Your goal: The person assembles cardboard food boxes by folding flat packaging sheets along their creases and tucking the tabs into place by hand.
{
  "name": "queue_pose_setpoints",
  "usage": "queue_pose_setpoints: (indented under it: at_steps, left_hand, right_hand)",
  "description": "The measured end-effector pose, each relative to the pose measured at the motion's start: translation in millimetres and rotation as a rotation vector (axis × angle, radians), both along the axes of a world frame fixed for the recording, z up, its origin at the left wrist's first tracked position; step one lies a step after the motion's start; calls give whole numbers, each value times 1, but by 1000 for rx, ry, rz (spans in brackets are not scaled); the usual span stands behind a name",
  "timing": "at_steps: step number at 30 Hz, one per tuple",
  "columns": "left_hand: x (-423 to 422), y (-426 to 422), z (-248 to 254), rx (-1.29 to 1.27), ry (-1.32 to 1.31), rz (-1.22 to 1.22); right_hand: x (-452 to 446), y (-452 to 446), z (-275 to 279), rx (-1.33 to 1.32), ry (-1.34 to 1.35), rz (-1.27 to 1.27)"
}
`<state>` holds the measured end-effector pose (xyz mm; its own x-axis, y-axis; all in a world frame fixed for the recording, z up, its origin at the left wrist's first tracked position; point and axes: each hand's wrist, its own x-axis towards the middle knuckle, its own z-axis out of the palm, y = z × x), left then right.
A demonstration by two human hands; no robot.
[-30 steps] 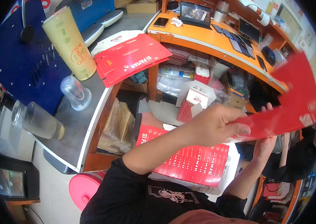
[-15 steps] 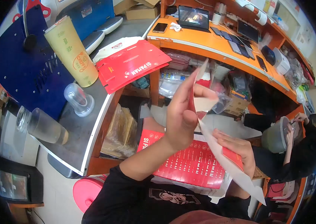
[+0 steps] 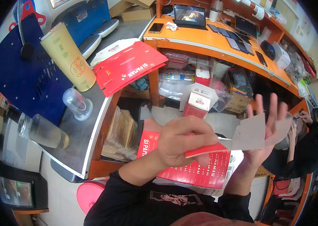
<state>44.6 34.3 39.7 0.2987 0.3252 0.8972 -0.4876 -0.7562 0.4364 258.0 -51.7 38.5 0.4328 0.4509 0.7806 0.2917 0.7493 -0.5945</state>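
My left hand (image 3: 183, 141) is closed on the red end of a flat cardboard box blank (image 3: 247, 136), whose greyish-white side faces me. My right hand (image 3: 268, 126) is held up with fingers spread and stretched out, its palm behind or against the blank's far flaps. Below them, on my lap, lies a fanned stack of red printed box blanks (image 3: 185, 174) lettered "SI PAMAN". Beyond my left hand stands a partly folded red and white box (image 3: 198, 103) with its flaps spread.
On the grey counter (image 3: 91, 132) at left are more flat red blanks (image 3: 129, 67), a large wrapped roll (image 3: 68, 56), a clear plastic cup (image 3: 78, 104) and a tumbler (image 3: 48, 132). An orange desk (image 3: 204, 41) holds phones. A co-worker in black (image 3: 302, 147) sits at right.
The blank, upright between both hands before, is now lower and closer to level. My right hand has risen with its fingers opened out. The partly folded box beyond has come into view.
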Motion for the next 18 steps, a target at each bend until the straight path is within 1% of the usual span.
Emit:
queue_pose_setpoints:
  at_steps: [3,4,5,6,7,8,10,11,13,14,17,18]
  left_hand:
    - [-7,1,-4,60,114,-55]
    - [-8,2,-5,82,138,-68]
    - [-6,4,-6,114,141,-73]
    - [-6,7,-5,77,137,-59]
    - [-5,10,-5,39,133,-46]
    - [-10,14,-3,-67,122,-14]
    - [-26,20,1,-277,276,-173]
    - [-34,23,3,-388,349,-236]
    - [-53,42,9,-358,853,-448]
    - [-47,48,3,-242,942,-540]
    - [-31,34,-18,-391,645,-758]
    - [-25,25,-21,-543,598,-768]
  right_hand:
    - [2,-13,-6,-158,129,260]
    - [3,-19,-24,-96,76,342]
    - [15,-22,-25,-83,-96,478]
    - [21,-24,-21,-69,-269,612]
    - [20,-25,-20,-93,-236,647]
    - [16,-27,-19,-117,-201,681]
    - [19,-29,-18,-164,-125,747]
    - [25,-28,-19,-164,-137,741]
    - [38,-26,-23,-167,-164,732]
    - [45,-24,-37,-135,-75,842]
    - [18,-5,-18,-222,474,205]
    - [20,-6,-19,-236,300,36]
